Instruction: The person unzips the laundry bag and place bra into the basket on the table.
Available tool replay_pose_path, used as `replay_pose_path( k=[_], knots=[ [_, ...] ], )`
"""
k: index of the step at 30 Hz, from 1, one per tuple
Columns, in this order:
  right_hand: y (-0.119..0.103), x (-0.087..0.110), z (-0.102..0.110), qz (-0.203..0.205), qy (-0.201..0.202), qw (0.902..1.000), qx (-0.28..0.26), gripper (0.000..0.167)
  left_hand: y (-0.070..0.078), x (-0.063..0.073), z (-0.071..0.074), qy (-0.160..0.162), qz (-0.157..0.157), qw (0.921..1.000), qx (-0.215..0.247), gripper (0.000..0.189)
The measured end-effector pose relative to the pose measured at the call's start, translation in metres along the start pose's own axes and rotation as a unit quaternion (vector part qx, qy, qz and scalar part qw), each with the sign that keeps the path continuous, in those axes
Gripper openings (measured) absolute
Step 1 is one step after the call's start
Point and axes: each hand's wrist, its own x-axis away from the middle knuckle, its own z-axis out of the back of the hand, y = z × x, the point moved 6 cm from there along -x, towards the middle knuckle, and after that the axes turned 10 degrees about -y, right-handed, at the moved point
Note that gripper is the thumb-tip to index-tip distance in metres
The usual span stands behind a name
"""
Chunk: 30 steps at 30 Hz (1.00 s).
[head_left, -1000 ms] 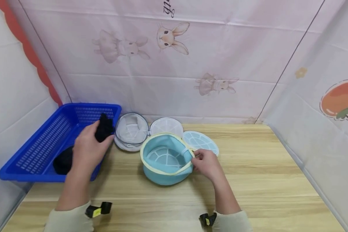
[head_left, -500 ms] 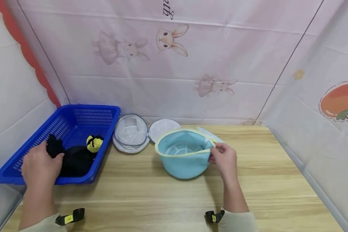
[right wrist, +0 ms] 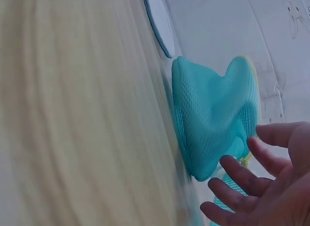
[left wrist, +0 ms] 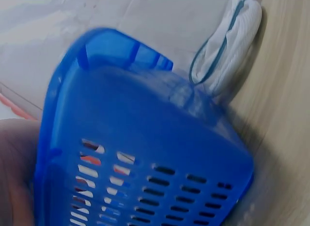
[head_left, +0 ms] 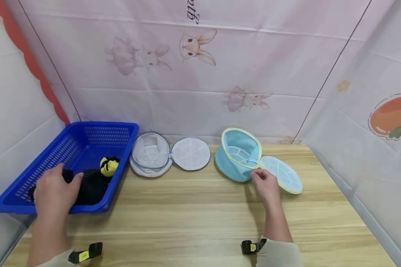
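My left hand [head_left: 55,191] is down inside the blue basket [head_left: 133,137], over black cloth [head_left: 93,187]. Its thumb and index finger stand apart; the other fingertips are hidden. In the left wrist view the basket wall [left wrist: 145,138] hides most of that hand. A teal mesh laundry bag [head_left: 232,167] with yellow trim stands tilted at the back, its mouth facing up and forward. Its round lid [head_left: 282,176] hangs out to the right. My right hand [head_left: 266,185] pinches the rim near the lid joint with thumb and index finger; the other fingers [right wrist: 237,175] spread out.
A rolled yellow and black piece [head_left: 109,166] lies in the basket's right part. Between basket and teal bag, a white mesh laundry bag [head_left: 151,152] with dark trim lies folded, its round lid [head_left: 190,154] open beside it. A printed cloth wall [head_left: 173,111] closes off the back.
My left hand carried black cloth left into the basket and lowered it. The teal bag shifted right and back, tilting as its lid swung out, with my right hand following at the rim.
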Motion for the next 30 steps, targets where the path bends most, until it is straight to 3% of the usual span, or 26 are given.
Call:
replay_pose_path(
  k=[8, 16, 21, 25, 30],
  knots=[
    [0.007, -0.004, -0.008, -0.023, -0.060, 0.9977, -0.022, 0.063, 0.017, 0.012, 0.001, 0.020, -0.043, 0.9989, 0.006, 0.075],
    [0.002, -0.008, -0.016, 0.026, -0.093, 0.9918, 0.084, 0.038, 0.035, 0.022, 0.000, 0.018, -0.070, 0.9972, 0.020, 0.072],
    [0.003, -0.009, -0.022, 0.053, -0.105, 0.9896, 0.083, 0.030, 0.045, 0.029, -0.006, 0.016, -0.094, 0.9952, 0.022, 0.068],
    [0.001, -0.011, -0.021, 0.065, -0.115, 0.9879, 0.081, 0.037, 0.059, 0.034, -0.011, 0.025, -0.120, 0.9921, 0.028, 0.064],
    [-0.006, -0.009, -0.014, 0.056, -0.106, 0.9881, 0.097, 0.053, 0.085, 0.040, -0.015, 0.054, -0.181, 0.9815, 0.033, 0.056]
  ],
)
